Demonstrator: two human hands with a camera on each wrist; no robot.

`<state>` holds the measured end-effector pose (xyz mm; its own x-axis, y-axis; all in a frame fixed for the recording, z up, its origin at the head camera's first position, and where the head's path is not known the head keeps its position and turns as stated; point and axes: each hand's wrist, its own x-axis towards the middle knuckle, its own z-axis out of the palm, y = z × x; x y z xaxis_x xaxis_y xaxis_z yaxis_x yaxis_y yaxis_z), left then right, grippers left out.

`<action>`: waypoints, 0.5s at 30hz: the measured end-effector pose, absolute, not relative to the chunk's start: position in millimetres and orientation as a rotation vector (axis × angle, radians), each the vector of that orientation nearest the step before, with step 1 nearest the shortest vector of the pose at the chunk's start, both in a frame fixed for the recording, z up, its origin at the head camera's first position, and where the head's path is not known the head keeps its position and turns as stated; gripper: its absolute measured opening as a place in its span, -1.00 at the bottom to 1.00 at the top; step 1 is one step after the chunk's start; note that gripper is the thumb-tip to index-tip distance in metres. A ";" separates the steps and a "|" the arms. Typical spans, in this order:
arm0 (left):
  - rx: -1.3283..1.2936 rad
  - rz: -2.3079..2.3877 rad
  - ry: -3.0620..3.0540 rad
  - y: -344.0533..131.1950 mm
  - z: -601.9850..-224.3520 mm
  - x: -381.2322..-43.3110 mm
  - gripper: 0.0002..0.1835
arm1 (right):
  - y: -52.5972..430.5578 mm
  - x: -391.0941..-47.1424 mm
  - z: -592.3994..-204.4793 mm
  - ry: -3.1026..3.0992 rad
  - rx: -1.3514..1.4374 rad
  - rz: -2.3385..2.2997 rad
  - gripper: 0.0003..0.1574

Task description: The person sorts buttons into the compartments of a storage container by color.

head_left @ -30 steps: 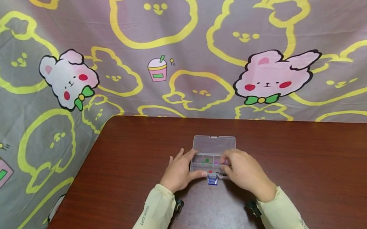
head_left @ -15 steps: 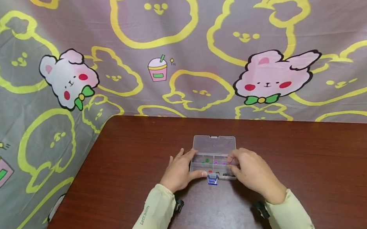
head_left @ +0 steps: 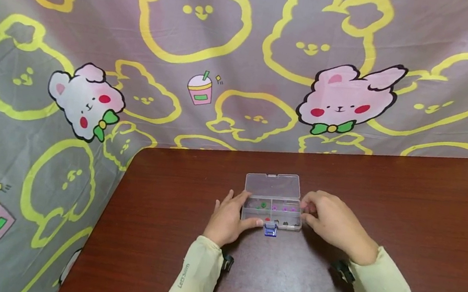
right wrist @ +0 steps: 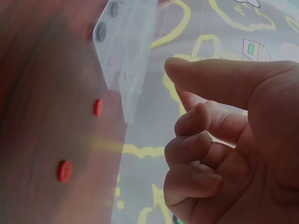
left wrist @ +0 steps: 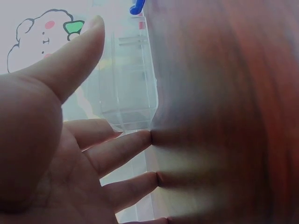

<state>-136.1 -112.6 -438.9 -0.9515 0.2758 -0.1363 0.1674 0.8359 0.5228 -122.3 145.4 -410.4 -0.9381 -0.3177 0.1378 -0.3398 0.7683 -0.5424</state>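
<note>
A clear plastic compartment box (head_left: 271,211) stands on the table with its lid (head_left: 272,186) raised at the back. Against its left side rests my left hand (head_left: 226,218), thumb at the front edge, fingers spread and mostly straight. Just off the right end is my right hand (head_left: 335,227), fingers loosely curled, nothing visible in them. Purple buttons (head_left: 285,209) lie in the back right compartment, green buttons (head_left: 263,205) in the back left. Dark buttons (head_left: 286,223) sit in the front right, a red one (head_left: 267,219) front left. The right wrist view shows two red buttons (right wrist: 64,171) on the table.
A blue latch (head_left: 270,230) hangs from the box's front edge. The brown wooden table (head_left: 409,217) reaches back to a patterned curtain (head_left: 247,57). Black wrist-camera mounts (head_left: 343,272) are strapped at both sleeves.
My right hand has moved right, from over the back right compartment to beside the box, uncovering the purple and dark buttons. My left hand has stayed in place.
</note>
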 end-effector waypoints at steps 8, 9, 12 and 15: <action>0.341 0.768 2.807 -112.6 -438.9 -135.8 -0.12 | 157.1 -120.7 -414.9 -2.931 0.494 0.922 -0.79; 0.340 0.773 2.805 -112.5 -439.0 -135.7 -0.12 | 158.1 -120.5 -415.3 -2.934 0.486 0.931 -0.78; 0.339 0.781 2.803 -112.7 -439.1 -135.4 -0.12 | 161.0 -119.4 -416.1 -2.948 0.465 0.955 -0.75; 0.338 0.785 2.805 -112.9 -439.0 -135.4 -0.13 | 164.2 -119.1 -417.3 -2.954 0.460 0.962 -0.74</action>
<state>-135.4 -112.9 -439.0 -0.9518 0.2738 -0.1380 0.1624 0.8320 0.5305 -119.1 164.2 -417.3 -0.9571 -0.2753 0.0906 -0.2759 0.7694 -0.5761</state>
